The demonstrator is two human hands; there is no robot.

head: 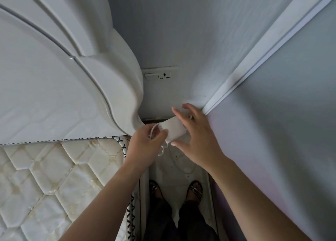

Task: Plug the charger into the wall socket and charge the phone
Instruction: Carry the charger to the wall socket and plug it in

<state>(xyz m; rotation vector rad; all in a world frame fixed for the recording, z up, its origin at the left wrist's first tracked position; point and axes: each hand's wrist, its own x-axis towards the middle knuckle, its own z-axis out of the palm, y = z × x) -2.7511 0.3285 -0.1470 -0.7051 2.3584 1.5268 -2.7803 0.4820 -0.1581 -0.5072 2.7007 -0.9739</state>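
Note:
The wall socket (164, 75) sits low on the grey wall, with a white switch (151, 76) to its left; nothing is plugged into it. Below it, both hands meet in the gap between bed and wall. My left hand (145, 146) pinches a loop of the white charger cable (161, 150) at the left end of a flat white object that looks like the phone (171, 129). My right hand (196, 137) spans the phone's right end, thumb under it and fingers over it. The cable hangs down to the floor. I cannot pick out the charger plug.
The white curved headboard (101, 80) stands close to the left of the socket. A quilted mattress (54, 177) fills the lower left. A wall with white trim (254, 62) closes the right side. My sandalled feet (196, 189) stand on the narrow floor strip.

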